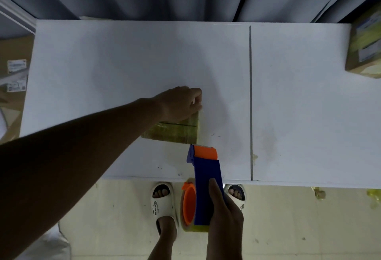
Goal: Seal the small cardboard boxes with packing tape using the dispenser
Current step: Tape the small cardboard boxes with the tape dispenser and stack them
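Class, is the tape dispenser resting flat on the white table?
No: the right hand holds the tape dispenser up at the table's near edge.

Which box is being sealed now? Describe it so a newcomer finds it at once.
Start at the white table. Near its front edge, left of the seam, a small box lies under the left hand, just beyond the blue and orange dispenser. Unlike the box at the far right edge, it is being held.

The left hand (181, 104) hides much of the small box (177, 132), and the right edge cuts off another box (365, 47)
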Motion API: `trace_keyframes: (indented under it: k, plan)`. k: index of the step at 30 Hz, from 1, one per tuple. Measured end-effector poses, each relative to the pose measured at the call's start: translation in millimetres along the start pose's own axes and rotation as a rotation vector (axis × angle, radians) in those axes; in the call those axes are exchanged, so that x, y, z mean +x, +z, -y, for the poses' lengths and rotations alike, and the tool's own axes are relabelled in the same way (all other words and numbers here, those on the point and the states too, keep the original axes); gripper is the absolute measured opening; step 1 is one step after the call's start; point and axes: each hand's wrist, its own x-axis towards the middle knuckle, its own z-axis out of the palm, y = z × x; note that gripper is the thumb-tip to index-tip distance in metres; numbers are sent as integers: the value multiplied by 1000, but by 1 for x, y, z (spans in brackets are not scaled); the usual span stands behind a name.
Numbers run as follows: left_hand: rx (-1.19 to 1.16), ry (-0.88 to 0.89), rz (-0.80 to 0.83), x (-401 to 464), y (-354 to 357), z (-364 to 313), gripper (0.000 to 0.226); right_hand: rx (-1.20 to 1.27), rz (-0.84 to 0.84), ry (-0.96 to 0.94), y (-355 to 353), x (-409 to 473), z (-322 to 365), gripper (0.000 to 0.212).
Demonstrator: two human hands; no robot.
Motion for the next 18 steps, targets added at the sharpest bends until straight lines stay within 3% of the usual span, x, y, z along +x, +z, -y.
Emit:
trace_keyframes:
  k: [2,6,9,12,14,18]
  plan:
    - [26,2,-7,3,2,1,13,25,-13,-1,0,3,1,26]
    - [-15,1,43,4,-2,4,49,20,-4,-5,1,9,1,19]
    - [77,140,-78,0,-5,1,43,34,-2,8,-1,10,-2,18]
    - [255,428,-248,-14,-7,2,27,36,27,13,-1,10,-7,20]
    - [329,520,-201,-22,0,9,24,37,33,7,-3,10,-10,22]
    - [340,439,-5,-35,22,26,37,6,36,10,-3,11,-11,28]
